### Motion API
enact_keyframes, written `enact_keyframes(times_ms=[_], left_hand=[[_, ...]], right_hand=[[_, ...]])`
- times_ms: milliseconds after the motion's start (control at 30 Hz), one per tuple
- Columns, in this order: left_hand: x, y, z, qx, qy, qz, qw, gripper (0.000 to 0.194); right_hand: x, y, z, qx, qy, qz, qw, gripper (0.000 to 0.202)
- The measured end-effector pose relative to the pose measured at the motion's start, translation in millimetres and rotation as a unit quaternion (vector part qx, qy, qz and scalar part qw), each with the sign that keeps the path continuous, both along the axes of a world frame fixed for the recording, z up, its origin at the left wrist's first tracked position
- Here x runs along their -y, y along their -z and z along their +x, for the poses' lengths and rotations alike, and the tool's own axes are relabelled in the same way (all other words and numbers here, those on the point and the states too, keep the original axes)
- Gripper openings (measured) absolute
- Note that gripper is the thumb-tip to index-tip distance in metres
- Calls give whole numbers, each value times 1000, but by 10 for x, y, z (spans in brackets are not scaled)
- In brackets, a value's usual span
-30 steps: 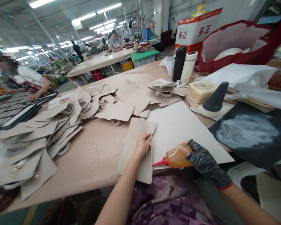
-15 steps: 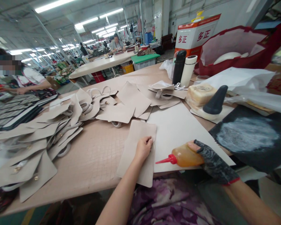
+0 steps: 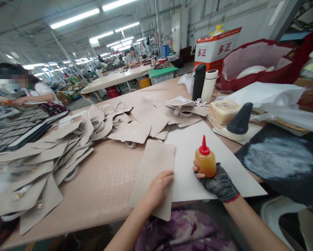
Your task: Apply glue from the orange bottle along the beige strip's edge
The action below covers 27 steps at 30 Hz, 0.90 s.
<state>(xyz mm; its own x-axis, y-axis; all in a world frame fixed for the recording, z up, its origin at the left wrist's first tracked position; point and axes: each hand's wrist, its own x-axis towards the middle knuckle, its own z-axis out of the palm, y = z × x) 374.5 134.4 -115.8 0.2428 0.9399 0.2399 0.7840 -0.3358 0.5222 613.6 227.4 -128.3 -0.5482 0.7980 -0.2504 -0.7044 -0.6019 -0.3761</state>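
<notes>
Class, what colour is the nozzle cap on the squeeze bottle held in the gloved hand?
Red, above an amber body; the squeeze bottle shows best in the head view.

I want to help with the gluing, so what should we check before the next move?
1. Glue bottle upright in the right hand: ok.
2. Red cap pointing up, nothing dripping: ok.
3. Left hand pressing the beige piece flat: ok.
4. Piece lying beside the white board on the table: ok.
5. Glue already on the piece: cannot tell.
</notes>
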Motion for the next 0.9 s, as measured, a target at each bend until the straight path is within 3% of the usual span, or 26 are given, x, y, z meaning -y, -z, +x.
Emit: enact_keyframes(times_ms=[67, 133, 200, 300, 400, 567, 700, 800, 900], left_hand=[[-13, -68, -223, -15, -131, 14, 991, 33], [-64, -156, -442, -32, -298, -5, 954, 43], [-125, -250, -596, -9, -383, -80, 920, 55], [-170, -423, -647, 77, -382, -165, 906, 45], [-132, -674, -532, 136, -347, -133, 918, 30], [-47, -1068, -308, 197, -293, -124, 927, 26], [-44, -1144, -193, 98, -336, -106, 931, 27], [-39, -1089, -18, -52, -346, -86, 933, 25], [-37, -994, 229, -179, -312, -86, 929, 26]], right_hand=[[16, 1, 18, 3, -8, -9, 1000, 42], [33, -20, 16, 18, -22, -11, 1000, 45], [46, -56, -4, 45, -36, 3, 998, 48], [65, -118, -43, 89, -56, 24, 994, 51], [106, -155, -81, 98, -77, 34, 992, 55], [240, -135, -178, 84, -74, 52, 992, 57], [350, -203, -250, 62, -96, 78, 990, 54], [445, -339, -311, 56, -109, 82, 989, 52], [545, -452, -397, 77, -117, 118, 983, 48]])
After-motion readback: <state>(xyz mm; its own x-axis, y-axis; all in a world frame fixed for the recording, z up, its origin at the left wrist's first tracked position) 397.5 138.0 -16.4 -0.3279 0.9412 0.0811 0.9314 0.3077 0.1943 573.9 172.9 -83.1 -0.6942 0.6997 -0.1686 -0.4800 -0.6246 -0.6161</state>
